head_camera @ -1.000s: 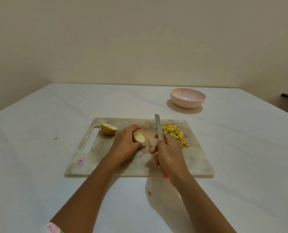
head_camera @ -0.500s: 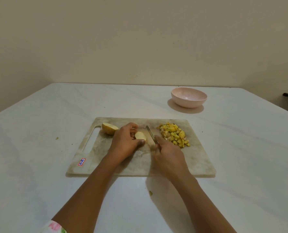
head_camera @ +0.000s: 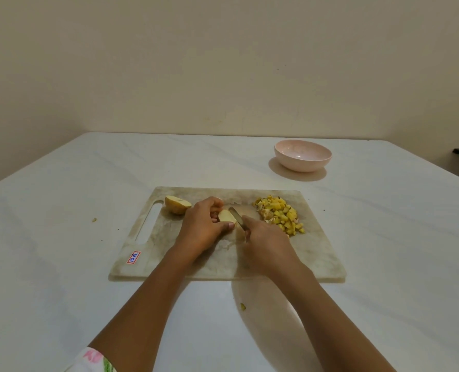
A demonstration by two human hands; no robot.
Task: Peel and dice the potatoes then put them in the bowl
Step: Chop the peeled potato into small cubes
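A white table [head_camera: 62,237] is filling most of the view, running back to a plain beige wall. A pale, stained cutting board [head_camera: 317,253] is lying flat on the table's middle, its handle slot toward the left. Two bare forearms are reaching in from the near edge, a flowered sleeve [head_camera: 95,361] showing at the left elbow. The left hand [head_camera: 204,229] is resting on the board's centre, its fingers and thumb curling round a potato piece [head_camera: 225,216] and holding it down against the board. The right hand [head_camera: 266,237] is sitting just beside it, closed round a knife [head_camera: 236,217] whose handle is hiding under the fingers. Only the blade is showing, slanting away and to the left, its edge lying against the right side of the potato piece. A pink bowl [head_camera: 302,155] is standing upright on the table beyond the board's far right corner, well apart from the hands. A pile of diced potato [head_camera: 280,214] is lying on the right part of the board, near the right hand. A potato half [head_camera: 177,204] is sitting at the board's far left, next to the slot. A small sticker [head_camera: 133,257] is showing on the board's near left corner. One tiny scrap [head_camera: 94,219] is lying on the table left of the board, and another scrap [head_camera: 243,306] is lying between the forearms.
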